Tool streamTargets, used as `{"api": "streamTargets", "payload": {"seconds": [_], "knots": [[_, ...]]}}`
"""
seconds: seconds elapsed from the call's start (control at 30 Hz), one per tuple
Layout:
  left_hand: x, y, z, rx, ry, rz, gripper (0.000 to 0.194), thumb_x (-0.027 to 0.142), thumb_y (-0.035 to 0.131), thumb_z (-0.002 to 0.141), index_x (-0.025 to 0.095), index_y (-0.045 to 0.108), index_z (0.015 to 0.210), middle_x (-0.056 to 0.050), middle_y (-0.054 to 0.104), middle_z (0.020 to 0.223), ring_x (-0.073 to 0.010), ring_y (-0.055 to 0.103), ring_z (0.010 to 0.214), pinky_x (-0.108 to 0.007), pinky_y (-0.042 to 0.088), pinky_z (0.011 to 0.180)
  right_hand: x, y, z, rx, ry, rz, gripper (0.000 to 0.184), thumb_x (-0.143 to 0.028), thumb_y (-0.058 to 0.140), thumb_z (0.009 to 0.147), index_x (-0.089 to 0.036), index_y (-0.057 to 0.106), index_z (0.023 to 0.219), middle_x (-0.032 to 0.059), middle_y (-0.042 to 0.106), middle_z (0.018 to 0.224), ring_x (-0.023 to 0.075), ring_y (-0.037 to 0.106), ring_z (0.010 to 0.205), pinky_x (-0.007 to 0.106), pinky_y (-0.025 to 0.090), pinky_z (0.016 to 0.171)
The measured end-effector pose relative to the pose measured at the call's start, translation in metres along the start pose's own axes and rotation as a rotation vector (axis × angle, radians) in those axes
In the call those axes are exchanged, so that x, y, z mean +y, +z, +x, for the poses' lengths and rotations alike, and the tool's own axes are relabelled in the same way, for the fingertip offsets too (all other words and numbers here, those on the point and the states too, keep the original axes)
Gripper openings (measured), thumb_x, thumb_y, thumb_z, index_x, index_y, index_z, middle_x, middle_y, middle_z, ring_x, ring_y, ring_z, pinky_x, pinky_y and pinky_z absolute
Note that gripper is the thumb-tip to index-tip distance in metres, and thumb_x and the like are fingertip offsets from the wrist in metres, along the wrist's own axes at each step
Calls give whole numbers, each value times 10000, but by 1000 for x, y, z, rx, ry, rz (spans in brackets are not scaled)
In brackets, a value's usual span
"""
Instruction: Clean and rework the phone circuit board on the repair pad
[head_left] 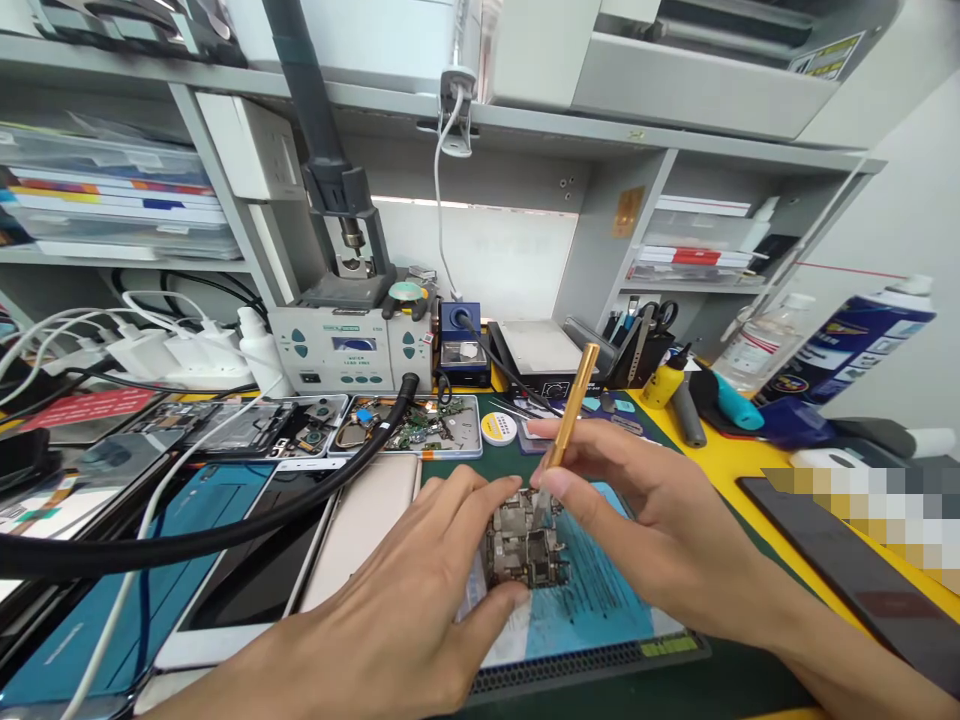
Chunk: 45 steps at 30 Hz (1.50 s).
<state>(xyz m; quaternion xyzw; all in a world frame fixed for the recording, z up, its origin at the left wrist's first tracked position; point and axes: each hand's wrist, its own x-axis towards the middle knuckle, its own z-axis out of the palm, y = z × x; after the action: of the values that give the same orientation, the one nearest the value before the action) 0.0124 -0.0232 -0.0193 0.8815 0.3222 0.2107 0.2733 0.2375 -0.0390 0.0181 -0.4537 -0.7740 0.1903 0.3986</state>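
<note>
Grey shelves [630, 145] rose behind the worktop [724, 462], where a hot-air machine [352, 345] stood near trays of small parts [474, 445]. On a blue-and-white pad [600, 575], between the two hands, lay a small circuit board [514, 550]. The left hand [420, 560] had its grip spread across the board, thumb at the near edge and fingers at the far edge. The right hand [652, 495] had a narrow grip on a gold-handled tool [574, 405], tilted, its flat tip down at the board. Several phones [217, 500] lay left of the pad.
</note>
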Motion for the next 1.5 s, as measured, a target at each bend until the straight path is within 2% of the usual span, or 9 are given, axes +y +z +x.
{"api": "streamTargets", "payload": {"seconds": [0.17,0.4,0.67,0.87,1.1,1.23,1.5], "knots": [[0,0,1,-10,-12,29,535,274,556,1003,395,296,1455,-37,463,1390,-267,477,1298,-531,464,1107,1,1,-2,26,-72,-62,247,-173,588,1007,-293,635,1218,-23,732,1124,132,700,1030,209,546,891],[-1,1,-1,-20,-10,1,650,246,562,998,415,217,1523,-13,465,1386,-224,470,1299,-464,449,1130,2,4,-4,31,-74,-78,307,-181,593,1007,-320,609,1281,-37,733,1092,127,701,1043,194,554,834],[-2,2,0,7,21,16,541,241,573,994,358,316,1456,-41,487,1349,-251,512,1232,-472,477,1075,0,4,-3,33,-99,-103,251,-159,600,994,-263,611,1223,-17,730,1051,128,696,944,221,532,851],[-2,2,1,13,39,25,556,228,572,995,344,300,1465,-49,496,1331,-252,518,1221,-469,480,1068,-3,3,-1,7,-117,-106,215,-145,575,1002,-261,605,1181,7,723,1042,156,687,928,263,527,851],[0,1,-2,-4,34,27,539,225,567,999,343,300,1452,-42,484,1330,-244,511,1225,-464,479,1066,-4,3,2,-4,-80,-115,74,-161,573,997,-222,600,1030,9,713,988,142,669,868,238,513,787],[0,0,-1,-2,38,27,594,219,572,997,357,267,1487,-37,479,1342,-241,508,1234,-467,474,1077,-3,5,5,-15,-64,-103,70,-170,567,1002,-222,599,1038,3,703,994,140,664,882,235,511,795],[1,-1,0,1,48,35,543,221,576,992,317,311,1455,-61,495,1330,-258,521,1227,-476,485,1070,-3,5,6,-34,-24,-83,45,-201,562,1010,-221,602,1016,15,695,984,161,652,856,260,520,753]]}}
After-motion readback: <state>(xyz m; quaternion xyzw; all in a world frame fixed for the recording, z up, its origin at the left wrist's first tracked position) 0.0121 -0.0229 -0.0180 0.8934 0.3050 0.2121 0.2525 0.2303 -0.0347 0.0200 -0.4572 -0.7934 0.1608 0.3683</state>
